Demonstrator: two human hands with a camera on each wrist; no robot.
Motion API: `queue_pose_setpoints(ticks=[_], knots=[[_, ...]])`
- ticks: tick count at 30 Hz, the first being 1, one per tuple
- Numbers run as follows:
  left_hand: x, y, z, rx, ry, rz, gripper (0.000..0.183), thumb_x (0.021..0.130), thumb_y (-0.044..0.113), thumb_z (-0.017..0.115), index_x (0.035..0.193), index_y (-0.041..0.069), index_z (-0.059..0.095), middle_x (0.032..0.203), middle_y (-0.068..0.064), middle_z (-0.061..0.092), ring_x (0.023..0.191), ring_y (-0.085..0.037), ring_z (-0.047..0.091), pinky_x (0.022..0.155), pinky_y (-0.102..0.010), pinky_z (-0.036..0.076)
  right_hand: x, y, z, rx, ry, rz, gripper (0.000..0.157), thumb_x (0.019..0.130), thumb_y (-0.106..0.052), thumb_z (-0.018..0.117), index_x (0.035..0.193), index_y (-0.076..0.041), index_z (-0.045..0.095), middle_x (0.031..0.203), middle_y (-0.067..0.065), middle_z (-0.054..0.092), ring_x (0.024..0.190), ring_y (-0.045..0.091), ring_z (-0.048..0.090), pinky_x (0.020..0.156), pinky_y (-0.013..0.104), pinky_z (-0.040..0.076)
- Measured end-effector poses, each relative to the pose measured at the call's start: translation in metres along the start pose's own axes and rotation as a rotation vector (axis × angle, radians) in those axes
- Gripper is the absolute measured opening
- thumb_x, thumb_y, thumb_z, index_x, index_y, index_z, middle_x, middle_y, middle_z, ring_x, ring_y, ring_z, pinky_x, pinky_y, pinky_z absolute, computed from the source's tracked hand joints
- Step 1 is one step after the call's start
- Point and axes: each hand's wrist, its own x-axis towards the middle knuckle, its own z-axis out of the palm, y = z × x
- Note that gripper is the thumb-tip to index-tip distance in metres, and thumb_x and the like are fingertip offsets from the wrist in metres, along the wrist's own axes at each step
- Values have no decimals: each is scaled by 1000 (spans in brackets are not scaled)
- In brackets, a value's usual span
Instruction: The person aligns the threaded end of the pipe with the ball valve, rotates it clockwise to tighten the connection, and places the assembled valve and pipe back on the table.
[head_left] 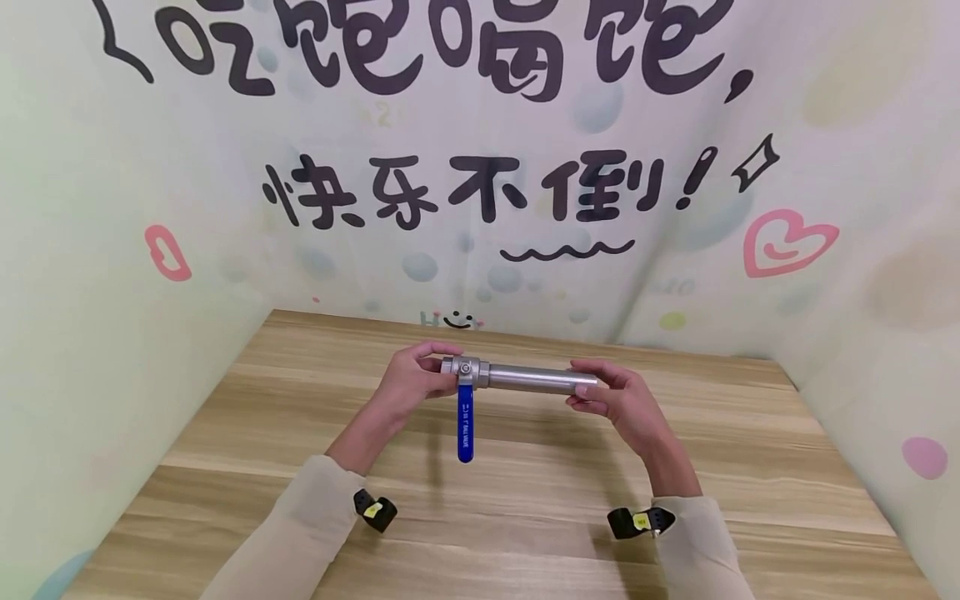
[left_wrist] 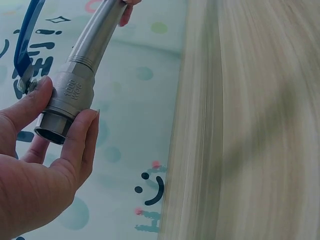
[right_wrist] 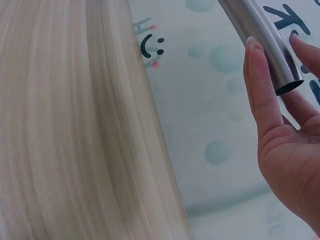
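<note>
A metal ball valve (head_left: 467, 372) with a blue lever handle (head_left: 466, 425) is joined to a straight metal pipe (head_left: 532, 378), and both are held level above the table. My left hand (head_left: 409, 385) grips the valve body, thumb on the near side and fingers behind; in the left wrist view the valve (left_wrist: 70, 92) shows raised lettering and an open end. My right hand (head_left: 622, 400) holds the pipe's far end between thumb and fingers. The right wrist view shows the pipe (right_wrist: 265, 45) with its hollow end near the palm. The lever points toward me.
Beneath the hands lies a wood-grain table (head_left: 480, 517). A printed cloth backdrop (head_left: 450, 283) with dark characters and pastel dots rises behind it and along both sides. Black wrist straps (head_left: 375, 510) sit over the beige sleeves (head_left: 292, 533).
</note>
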Motion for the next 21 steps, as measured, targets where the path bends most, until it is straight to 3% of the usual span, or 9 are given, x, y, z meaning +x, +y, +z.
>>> queue_pose_setpoints(ticks=[5, 12, 21], knots=[[1, -3, 2, -11, -1, 8, 41, 80, -11, 68, 120, -2, 63, 100, -14, 66, 79, -18, 67, 76, -33, 59, -1, 2, -2, -41, -19, -33, 48, 82, 8, 68, 127, -6, 59, 117, 9, 57, 86, 18, 69, 83, 34, 58], [1, -4, 2, -14, 1, 2, 41, 80, -12, 67, 119, -1, 64, 99, -14, 66, 78, -18, 67, 75, -31, 59, -1, 3, 0, 20, 4, -28, 32, 81, 11, 67, 110, -2, 66, 102, 9, 60, 79, 19, 70, 79, 34, 59], [1, -5, 1, -12, 8, 2, 39, 79, -11, 68, 116, 2, 67, 99, -14, 67, 77, -18, 66, 73, -31, 59, -1, 2, -1, 64, 7, -26, 28, 87, 8, 62, 114, 5, 64, 99, 10, 62, 76, 20, 70, 74, 33, 60]])
